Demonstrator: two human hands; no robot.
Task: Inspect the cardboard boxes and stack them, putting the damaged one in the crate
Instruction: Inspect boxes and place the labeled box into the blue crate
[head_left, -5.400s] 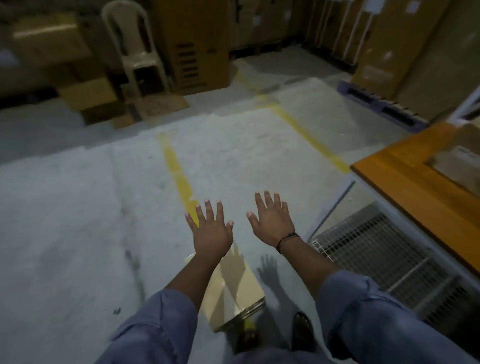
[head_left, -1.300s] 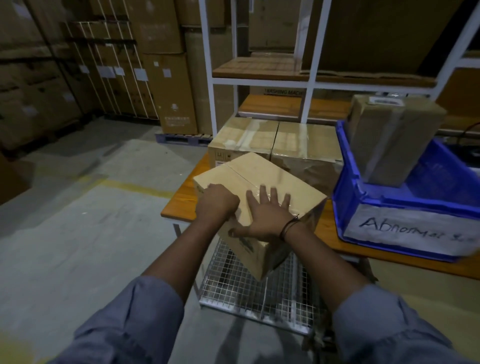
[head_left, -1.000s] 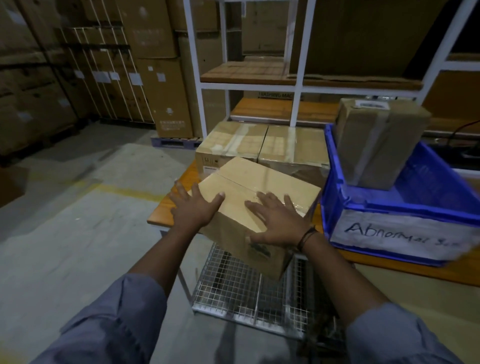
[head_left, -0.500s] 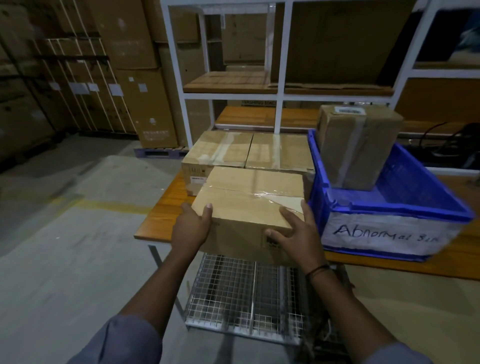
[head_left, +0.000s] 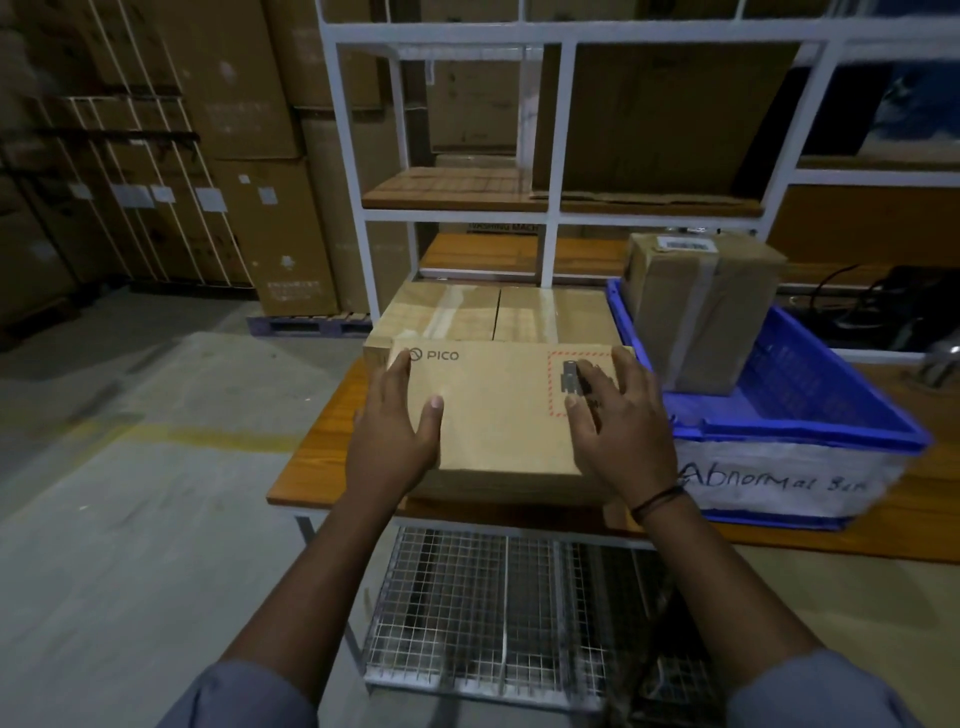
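Note:
A brown cardboard box (head_left: 498, 415) printed "PICO", with a red dashed label, sits at the front of the wooden table (head_left: 311, 467). My left hand (head_left: 389, 441) grips its left edge, thumb on the upper face. My right hand (head_left: 623, 431) lies flat on the right part of that face, over the label. Two taped boxes stand side by side right behind it, the left one (head_left: 441, 312) and the right one (head_left: 556, 314). To the right stands a blue crate (head_left: 810, 431) marked "Abnormal", and a taped box (head_left: 701, 306) stands upright inside it.
A wire mesh shelf (head_left: 467, 613) lies under the table. A white metal rack (head_left: 550, 156) with wooden shelves rises behind the table. Tall stacked cartons (head_left: 249, 182) on a pallet line the left wall. Bare concrete floor (head_left: 130, 519) with a yellow line spreads to the left.
I have turned from the floor to the table with the box. In the last half second the box has been turned, so its PICO face shows, and my right hand now lies on it.

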